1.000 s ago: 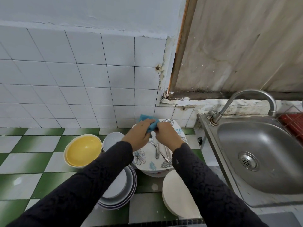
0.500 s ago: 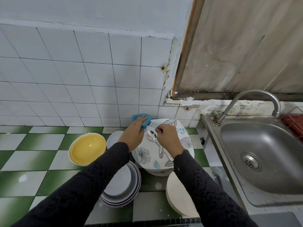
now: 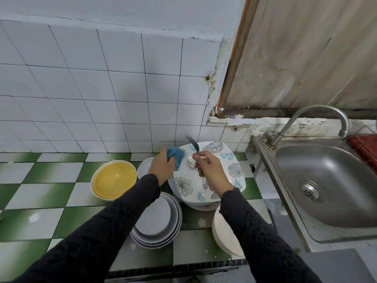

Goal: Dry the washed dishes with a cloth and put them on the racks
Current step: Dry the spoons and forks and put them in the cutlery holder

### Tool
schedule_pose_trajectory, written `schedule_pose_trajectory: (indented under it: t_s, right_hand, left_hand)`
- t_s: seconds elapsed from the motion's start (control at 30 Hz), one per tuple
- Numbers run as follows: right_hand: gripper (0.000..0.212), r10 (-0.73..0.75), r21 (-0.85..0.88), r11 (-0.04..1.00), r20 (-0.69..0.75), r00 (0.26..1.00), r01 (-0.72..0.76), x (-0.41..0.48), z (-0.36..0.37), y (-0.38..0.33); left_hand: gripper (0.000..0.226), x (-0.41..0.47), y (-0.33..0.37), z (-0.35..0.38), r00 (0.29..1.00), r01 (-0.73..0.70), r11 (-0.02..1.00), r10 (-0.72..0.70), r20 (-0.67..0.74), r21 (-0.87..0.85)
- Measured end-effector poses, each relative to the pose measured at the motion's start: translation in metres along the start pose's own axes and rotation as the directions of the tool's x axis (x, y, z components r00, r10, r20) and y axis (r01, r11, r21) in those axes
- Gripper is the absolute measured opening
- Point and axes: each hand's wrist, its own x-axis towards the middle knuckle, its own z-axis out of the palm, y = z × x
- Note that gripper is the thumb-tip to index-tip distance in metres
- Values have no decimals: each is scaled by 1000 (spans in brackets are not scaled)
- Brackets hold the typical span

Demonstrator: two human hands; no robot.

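Above the floral plate (image 3: 216, 172), left hand (image 3: 163, 166) grips cloth (image 3: 175, 157), right hand (image 3: 210, 170) pinches fork (image 3: 193, 145).

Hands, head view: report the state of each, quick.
Left hand: closed round the blue cloth.
Right hand: pinching a fork, tines up.

Glossy tiled counter (image 3: 40, 193), brushed-metal sink (image 3: 326, 180) — soft blue cloth (image 3: 175, 155), shiny metal fork (image 3: 193, 145)

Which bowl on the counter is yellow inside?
The yellow bowl farthest left, standing upright. The small bowl beside it and the upturned bowl are white.
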Motion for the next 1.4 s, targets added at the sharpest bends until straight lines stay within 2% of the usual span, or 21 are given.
schedule_pose_trajectory:
  t_s: [0.13,0.23,0.37,0.5,0.7,0.83,1.0,1.13,1.27,1.4]
  right_hand:
    - [14,35,158,987,-65,997,-24,-8,1,-2]
    - [24,-19,60,998,-101,995,26,-10,-8,-3]
    - [21,-119,-77,991,-141,983,109,-17,-27,-5]
    - [19,-147,-79,987,-138,979,137,-28,-55,-12]
    - [11,-156,-60,987,-192,969,147,-50,-119,-24]
    - [21,-214,-138,973,-248,945,184,-67,-174,-32]
    - [18,-277,-250,949,-362,890,193,-101,-267,-41]
    - [8,-344,-277,932,-482,806,233,-133,-345,-45]
    - [19,-375,-328,921,-587,717,213,-161,-417,-42]
    - [26,-394,-369,911,-648,652,184,-184,-484,-43]
  left_hand:
    - [4,-5,3,1,999,-33,999,33,3,39]
    - [4,-6,10,4,998,-63,997,63,9,52]
    - [15,-7,22,17,993,-118,988,117,9,103]
    - [19,-11,35,35,991,-130,985,127,36,111]
    - [20,-24,89,75,967,-256,959,256,22,120]
    - [23,-34,132,110,937,-350,933,347,46,89]
    - [13,-61,195,178,865,-497,866,492,97,46]
    - [19,-79,244,242,823,-561,827,563,81,-48]
    - [22,-93,286,312,817,-571,821,569,94,-7]
    - [25,-106,327,377,808,-574,816,578,116,-65]
